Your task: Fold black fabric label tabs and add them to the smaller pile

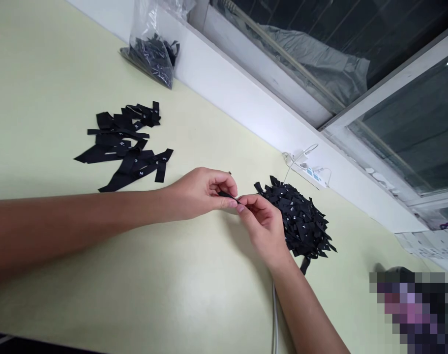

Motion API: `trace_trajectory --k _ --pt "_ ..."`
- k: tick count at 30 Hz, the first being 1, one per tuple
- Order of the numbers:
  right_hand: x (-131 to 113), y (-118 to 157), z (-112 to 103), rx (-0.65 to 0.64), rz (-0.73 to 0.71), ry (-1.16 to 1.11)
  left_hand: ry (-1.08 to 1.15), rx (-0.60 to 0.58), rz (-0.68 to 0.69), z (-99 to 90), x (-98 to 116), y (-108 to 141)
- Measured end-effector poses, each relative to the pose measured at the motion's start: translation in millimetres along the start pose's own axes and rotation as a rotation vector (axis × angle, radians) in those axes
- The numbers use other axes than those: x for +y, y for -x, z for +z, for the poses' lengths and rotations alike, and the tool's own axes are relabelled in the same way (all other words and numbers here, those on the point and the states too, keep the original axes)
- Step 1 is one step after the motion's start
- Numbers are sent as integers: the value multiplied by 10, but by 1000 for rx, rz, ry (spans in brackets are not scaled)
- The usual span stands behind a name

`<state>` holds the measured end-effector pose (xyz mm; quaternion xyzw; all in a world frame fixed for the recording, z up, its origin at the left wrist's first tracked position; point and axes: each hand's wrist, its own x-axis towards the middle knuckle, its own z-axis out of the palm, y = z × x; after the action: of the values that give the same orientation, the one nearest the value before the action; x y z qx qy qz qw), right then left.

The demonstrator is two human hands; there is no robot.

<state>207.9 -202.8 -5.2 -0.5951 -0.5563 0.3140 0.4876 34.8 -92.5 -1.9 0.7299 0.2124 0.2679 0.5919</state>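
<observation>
Between my two hands, above the pale table point(194, 290), is a small black fabric strip point(229, 196). My left hand point(205, 191) pinches it between thumb and fingers, the other fingers curled. Fingertips of my right hand point(262, 221) grip its other end, almost touching the left thumb. Much of the strip is hidden by the fingers. Just beyond my right hand lies a large heap of black fabric strips point(301, 216), some with small white marks. To the left, a looser group of similar strips point(124, 142) is spread out, several showing white marks.
At the back, a clear plastic bag point(152, 54) with black pieces inside leans near the wall. A white power strip point(308, 172) with cables sits by the wall below the window point(319, 64). A pale cable point(275, 314) runs beside my right forearm. A blurred-out area fills the lower right.
</observation>
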Motion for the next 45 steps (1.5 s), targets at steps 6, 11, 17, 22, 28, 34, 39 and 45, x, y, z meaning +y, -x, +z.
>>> trace_trajectory --k 6,11,17,22,28,34,39,45 --pt "13 -3 0 2 -33 51 -138 11 35 -27 0 -6" --pt "5 -6 0 10 -100 132 -312 11 158 -57 -22 5" --pt "52 -34 26 91 -150 367 -457 168 276 -116 -5 -42" --pt "120 -72 127 15 -291 653 -276 496 222 -201 -30 -150" --pt "58 -71 139 -43 -278 677 -256 477 212 -199 -57 -162" --pt "52 -75 88 -48 -185 674 -382 363 268 -148 -11 -89" --pt "68 -86 46 -4 -111 681 -470 267 295 -141 21 -40" --pt "43 -72 59 -12 -109 700 -501 266 308 -141 22 -29"
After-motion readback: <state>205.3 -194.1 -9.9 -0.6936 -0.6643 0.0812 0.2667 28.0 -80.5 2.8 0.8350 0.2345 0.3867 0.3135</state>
